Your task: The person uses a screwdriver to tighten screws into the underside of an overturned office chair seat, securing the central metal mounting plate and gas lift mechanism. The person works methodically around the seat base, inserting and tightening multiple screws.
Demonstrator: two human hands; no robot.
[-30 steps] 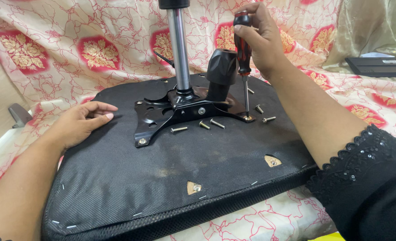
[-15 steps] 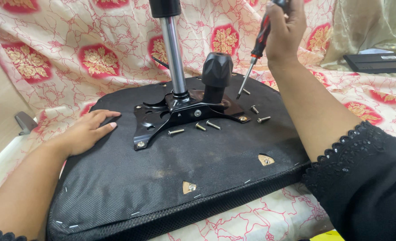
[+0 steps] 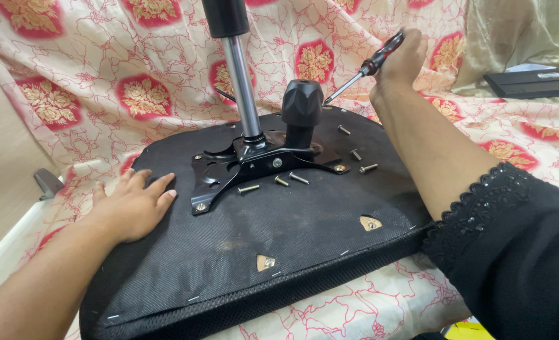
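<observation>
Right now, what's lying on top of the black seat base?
On the seat base: the black metal bracket with its post, six loose bolts and the flat left hand. The seat's other face is hidden.

Cloth, steel and plastic on an upturned seat.
The seat base wears coarse, matt black woven fabric; its mounting plate is glossy black metal, the column polished chrome, the knob dull plastic. The screwdriver has a bright steel shaft. Loose bolts look brassy. The floral sheet is soft printed cotton.
</observation>
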